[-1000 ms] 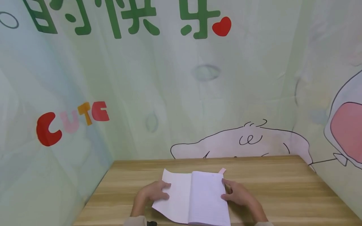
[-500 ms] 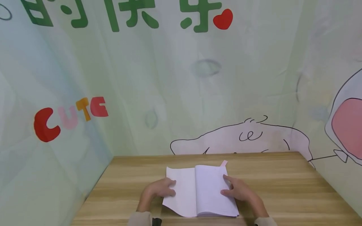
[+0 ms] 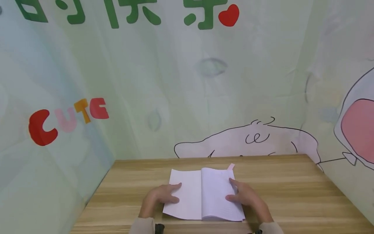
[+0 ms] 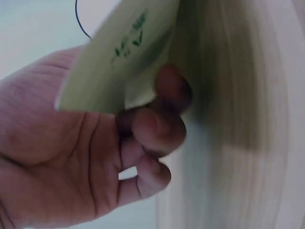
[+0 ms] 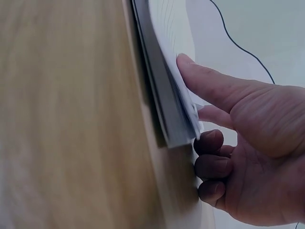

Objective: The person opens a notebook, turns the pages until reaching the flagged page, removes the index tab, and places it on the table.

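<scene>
An open notebook with white pages lies on the wooden table, a pink ribbon tab jutting from its top right. My left hand holds the outer edge of the left leaf, thumb on top. In the left wrist view, fingers curl under that leaf, whose underside carries blurred green print. On the other side, my right hand grips the right edge of the page stack, thumb and index finger on the page. The right wrist view shows the thick page block and the remaining fingers curled beside it.
The wood-grain table extends to both sides and behind the notebook. A printed fabric backdrop with green characters, coloured letters and a cartoon outline rises at the table's back and sides.
The notebook first shifted away from me and slightly right, then its left leaf came down flatter. Both hands stayed at its edges throughout. The head view tilted a little downward.
</scene>
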The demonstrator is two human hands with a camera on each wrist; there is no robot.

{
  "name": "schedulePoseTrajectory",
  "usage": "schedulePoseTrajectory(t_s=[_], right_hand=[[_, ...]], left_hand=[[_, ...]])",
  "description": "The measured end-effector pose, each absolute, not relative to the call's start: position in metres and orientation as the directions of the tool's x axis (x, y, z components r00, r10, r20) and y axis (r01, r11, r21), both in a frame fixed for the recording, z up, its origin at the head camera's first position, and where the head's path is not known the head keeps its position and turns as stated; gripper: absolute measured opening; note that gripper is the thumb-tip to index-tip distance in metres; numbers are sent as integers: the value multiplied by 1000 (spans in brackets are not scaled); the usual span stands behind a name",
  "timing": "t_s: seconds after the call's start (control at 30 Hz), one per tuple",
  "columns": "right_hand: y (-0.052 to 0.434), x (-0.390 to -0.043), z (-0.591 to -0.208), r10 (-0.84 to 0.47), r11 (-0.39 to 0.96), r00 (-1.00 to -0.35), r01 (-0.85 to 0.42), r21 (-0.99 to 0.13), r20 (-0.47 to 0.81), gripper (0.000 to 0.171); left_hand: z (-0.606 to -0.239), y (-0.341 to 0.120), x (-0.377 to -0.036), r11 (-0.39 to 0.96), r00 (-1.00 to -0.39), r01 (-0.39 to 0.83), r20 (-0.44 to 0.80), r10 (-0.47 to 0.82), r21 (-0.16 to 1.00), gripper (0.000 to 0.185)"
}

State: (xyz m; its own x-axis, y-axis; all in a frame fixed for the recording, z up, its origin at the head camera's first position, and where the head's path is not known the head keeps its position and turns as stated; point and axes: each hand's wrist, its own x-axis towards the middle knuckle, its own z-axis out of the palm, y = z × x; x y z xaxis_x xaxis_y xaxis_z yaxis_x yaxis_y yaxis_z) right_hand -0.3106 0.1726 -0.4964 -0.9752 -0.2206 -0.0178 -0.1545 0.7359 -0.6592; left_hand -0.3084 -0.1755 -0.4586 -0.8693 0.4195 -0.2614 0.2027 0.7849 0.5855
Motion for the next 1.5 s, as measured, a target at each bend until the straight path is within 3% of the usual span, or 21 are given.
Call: schedulePoseTrajectory(t_s=[0.43, 0.63, 0.87, 1.13, 1.5], right_hand=[[172, -315, -491, -106, 651, -988, 17, -759, -113, 62], [172, -312, -490, -106, 624, -990, 4, -781, -89, 68], [169, -308, -491, -96, 613, -990, 22, -790, -103, 54], [162, -308, -497, -95, 627, -991, 17, -779, -98, 38], [166, -308, -495, -129, 526, -990, -15, -850, -62, 28]], left_hand=[[-454, -184, -306, 783, -860, 222, -263, 438, 581, 66], [-452, -183, -306, 826, -890, 175, -273, 365, 535, 61], [-450, -182, -302, 863, -888, 151, -317, 333, 483, 55], [-451, -176, -304, 835, -846, 251, -308, 435, 490, 61], [-457, -160, -304, 807, -810, 363, -270, 520, 467, 64]])
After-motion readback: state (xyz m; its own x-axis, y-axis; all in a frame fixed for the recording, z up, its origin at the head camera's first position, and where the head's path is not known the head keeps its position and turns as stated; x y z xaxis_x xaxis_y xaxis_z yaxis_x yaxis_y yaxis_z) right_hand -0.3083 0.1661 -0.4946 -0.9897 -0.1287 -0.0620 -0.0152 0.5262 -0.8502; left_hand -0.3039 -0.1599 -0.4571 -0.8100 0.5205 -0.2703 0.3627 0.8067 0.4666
